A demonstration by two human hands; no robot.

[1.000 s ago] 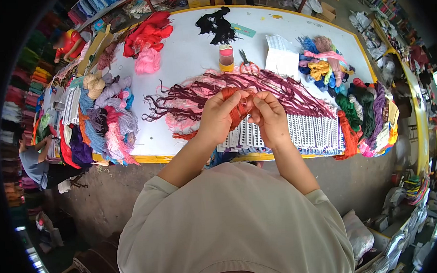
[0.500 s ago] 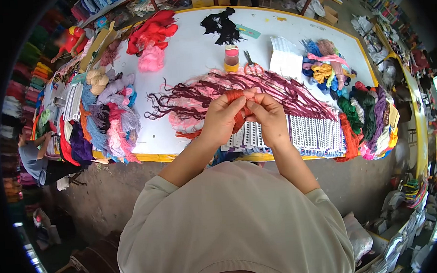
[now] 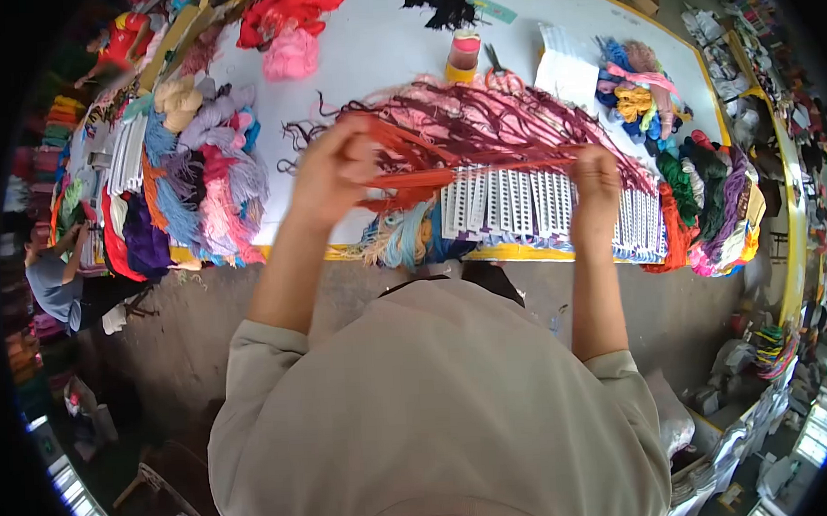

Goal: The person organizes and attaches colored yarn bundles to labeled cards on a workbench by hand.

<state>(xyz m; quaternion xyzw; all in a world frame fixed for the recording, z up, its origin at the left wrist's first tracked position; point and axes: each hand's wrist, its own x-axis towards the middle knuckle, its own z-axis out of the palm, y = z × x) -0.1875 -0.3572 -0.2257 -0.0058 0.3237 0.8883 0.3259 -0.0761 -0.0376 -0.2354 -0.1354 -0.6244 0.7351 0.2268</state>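
A skein of orange-red thread (image 3: 415,179) is stretched between my hands over the table. My left hand (image 3: 330,177), a little smeared by motion, grips its looped end at the left. At the other side, my right hand (image 3: 597,184) is closed on thin strands drawn out from the skein. Beneath the thread lies a spread of dark maroon and pink strands (image 3: 527,115). White cards with rows of dark holes (image 3: 508,203) stand along the table's near edge, just under the strands.
Thread bundles (image 3: 216,184) hang at the left, others (image 3: 706,199) at the right. Scissors (image 3: 500,74), a pink-topped jar (image 3: 463,55) and white paper (image 3: 567,67) lie beyond the strands. A person (image 3: 59,278) in a grey top is at far left, another in red behind.
My hands were together at the skein; now they are wide apart, left hand to the left and right hand to the right, with the thread pulled out between them. The view has shifted slightly.
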